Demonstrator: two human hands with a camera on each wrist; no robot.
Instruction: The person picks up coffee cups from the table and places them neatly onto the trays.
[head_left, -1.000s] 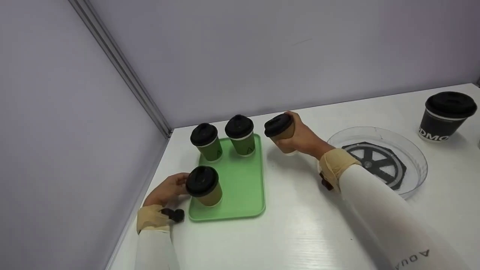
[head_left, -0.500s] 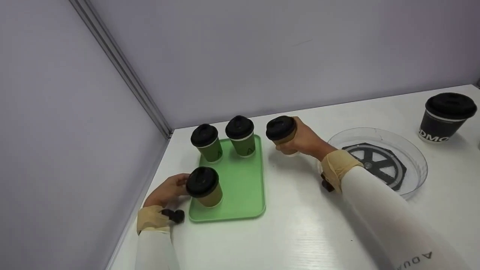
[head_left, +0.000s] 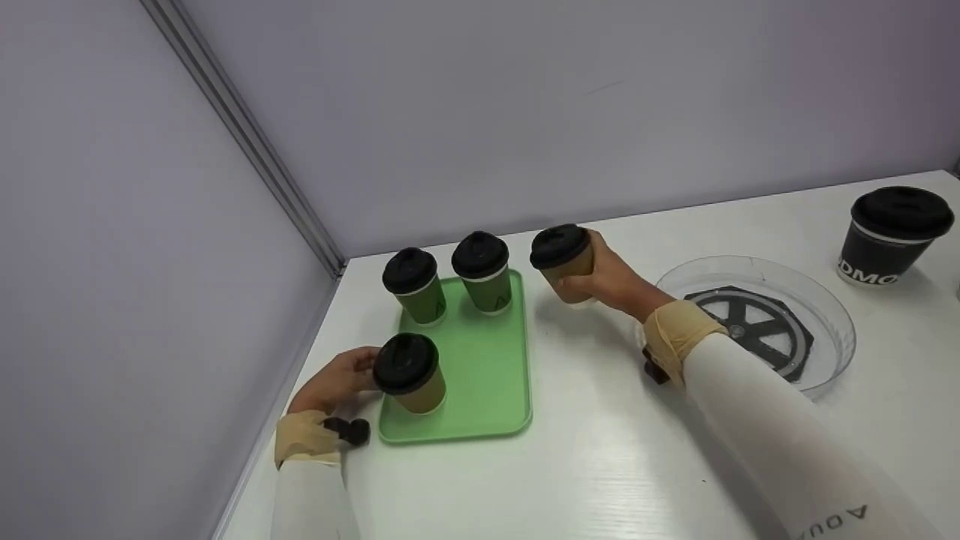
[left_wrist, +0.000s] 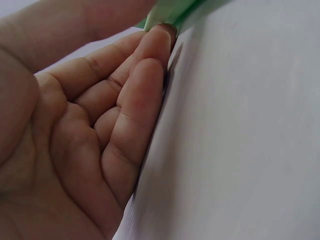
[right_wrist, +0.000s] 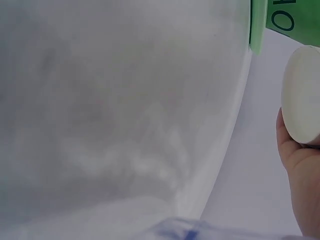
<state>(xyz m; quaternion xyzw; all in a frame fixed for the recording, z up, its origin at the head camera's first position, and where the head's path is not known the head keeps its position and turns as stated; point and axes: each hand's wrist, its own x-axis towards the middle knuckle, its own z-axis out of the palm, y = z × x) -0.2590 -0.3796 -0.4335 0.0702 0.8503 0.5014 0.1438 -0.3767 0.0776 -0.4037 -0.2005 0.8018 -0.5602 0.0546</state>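
My right hand [head_left: 611, 277] grips a brown paper coffee cup [head_left: 568, 279] with a black lid, tilted and just off the table to the right of the green tray [head_left: 487, 375]. The white bottom of this cup [right_wrist: 302, 95] shows in the right wrist view. My left hand [head_left: 335, 380] rests at the tray's left edge. Its loosely bent fingers [left_wrist: 142, 100] touch the tray rim [left_wrist: 160, 12]; the thumb lies above, its tip out of frame. Another brown coffee cup [head_left: 424, 390] stands on the tray beside that hand, partly covering its fingertips.
Two green lidded cups, a left one [head_left: 424, 304] and a right one [head_left: 489, 291], stand at the tray's back. A round clear dish [head_left: 832, 330] with a dark wheel-like pattern lies at right. Beyond it stands a black cup [head_left: 874, 251]. Walls border the table behind and at left.
The cup in my right hand was lowered and nearer upright half a second ago. Now it is slightly higher and tilted again. My left hand and the other cups have stayed in place.
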